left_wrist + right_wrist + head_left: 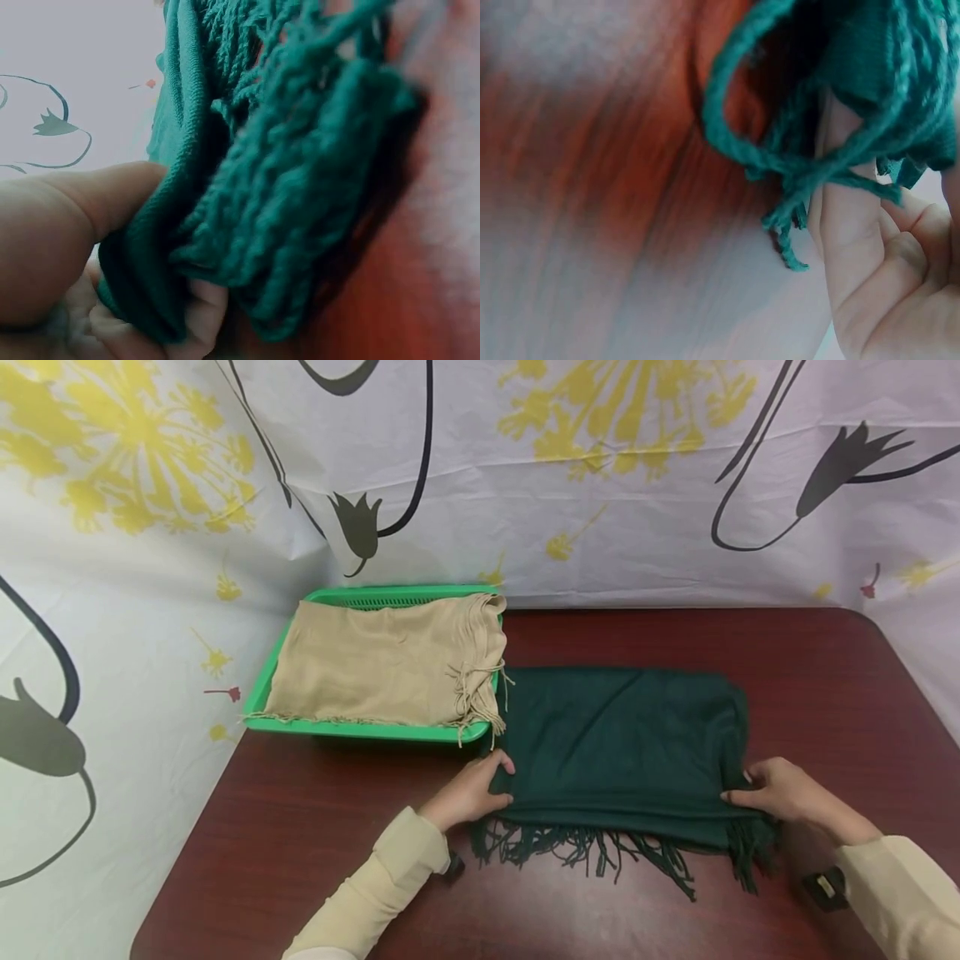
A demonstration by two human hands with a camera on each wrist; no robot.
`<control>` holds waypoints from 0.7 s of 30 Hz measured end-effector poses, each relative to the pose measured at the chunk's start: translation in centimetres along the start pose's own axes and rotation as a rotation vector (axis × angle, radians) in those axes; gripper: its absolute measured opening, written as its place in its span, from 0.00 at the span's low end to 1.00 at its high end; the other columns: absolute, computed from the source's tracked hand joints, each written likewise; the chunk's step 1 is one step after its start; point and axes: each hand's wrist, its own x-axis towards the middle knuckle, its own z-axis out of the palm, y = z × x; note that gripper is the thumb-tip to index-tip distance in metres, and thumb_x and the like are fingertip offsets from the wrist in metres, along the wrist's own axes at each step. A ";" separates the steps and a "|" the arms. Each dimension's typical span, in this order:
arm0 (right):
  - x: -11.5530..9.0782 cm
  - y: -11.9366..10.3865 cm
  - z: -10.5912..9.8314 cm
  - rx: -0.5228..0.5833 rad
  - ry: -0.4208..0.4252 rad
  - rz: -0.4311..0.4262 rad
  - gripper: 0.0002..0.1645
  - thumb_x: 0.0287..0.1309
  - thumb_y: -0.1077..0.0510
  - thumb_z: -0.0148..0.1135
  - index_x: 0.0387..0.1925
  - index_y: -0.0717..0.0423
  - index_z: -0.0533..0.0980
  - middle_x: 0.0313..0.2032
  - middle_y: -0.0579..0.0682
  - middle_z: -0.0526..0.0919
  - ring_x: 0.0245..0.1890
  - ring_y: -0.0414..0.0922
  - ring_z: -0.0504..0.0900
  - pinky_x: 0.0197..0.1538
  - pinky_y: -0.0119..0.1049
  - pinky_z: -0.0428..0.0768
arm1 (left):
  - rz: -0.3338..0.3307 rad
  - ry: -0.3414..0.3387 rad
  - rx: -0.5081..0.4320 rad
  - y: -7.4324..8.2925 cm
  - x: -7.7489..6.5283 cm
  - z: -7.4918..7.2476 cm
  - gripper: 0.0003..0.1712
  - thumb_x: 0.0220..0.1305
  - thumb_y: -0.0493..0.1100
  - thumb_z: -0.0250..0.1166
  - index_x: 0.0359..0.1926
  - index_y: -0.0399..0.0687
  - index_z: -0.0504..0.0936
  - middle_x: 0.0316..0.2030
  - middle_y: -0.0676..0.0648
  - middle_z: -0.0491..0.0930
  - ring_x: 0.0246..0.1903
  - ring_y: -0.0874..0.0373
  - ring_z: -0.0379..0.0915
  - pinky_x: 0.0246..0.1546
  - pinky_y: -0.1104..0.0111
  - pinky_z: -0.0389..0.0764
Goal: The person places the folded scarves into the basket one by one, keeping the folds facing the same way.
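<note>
A dark green fringed scarf (622, 743), folded into a rectangle, lies on the table with its twisted tassels toward the person. My left hand (471, 787) grips its near left corner, thumb on top and fingers beneath, as the left wrist view shows with the folded edge (176, 150) between them. At the near right corner my right hand (783, 795) pinches the cloth, thumb on top. In the right wrist view, looped tassels (840, 150) hang over the fingers (855, 217) and partly hide them.
A green plastic basket (360, 728) stands at the back left, holding a folded beige fringed scarf (375, 660) whose tassels spill over its right rim. The dark red wooden table (300, 827) meets a flower-printed white cloth (465, 435) behind and at the sides.
</note>
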 end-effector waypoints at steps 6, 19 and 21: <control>-0.5 0.1 0.3 -0.008 0.001 -0.025 0.18 0.51 0.53 0.61 0.14 0.54 0.66 0.11 0.42 0.64 0.11 0.37 0.67 0.17 0.30 0.67 | -0.010 0.084 -0.107 -0.6 -0.6 0.6 0.27 0.53 0.40 0.65 0.51 0.47 0.61 0.50 0.39 0.68 0.49 0.49 0.65 0.46 0.58 0.69; -1.0 0.1 0.8 -0.014 0.005 -0.042 0.26 0.53 0.54 0.60 0.14 0.49 0.52 0.12 0.39 0.51 0.10 0.36 0.66 0.16 0.30 0.68 | -0.100 0.228 -0.259 -1.3 -1.4 1.4 0.48 0.55 0.41 0.63 0.65 0.35 0.40 0.60 0.28 0.52 0.58 0.39 0.53 0.54 0.51 0.61; -1.0 0.2 0.8 -0.010 0.007 -0.043 0.27 0.53 0.55 0.60 0.15 0.49 0.51 0.12 0.39 0.49 0.10 0.36 0.65 0.16 0.30 0.68 | -0.108 0.223 -0.264 -1.4 -1.5 1.3 0.46 0.56 0.41 0.62 0.65 0.33 0.40 0.61 0.28 0.51 0.59 0.39 0.53 0.55 0.51 0.60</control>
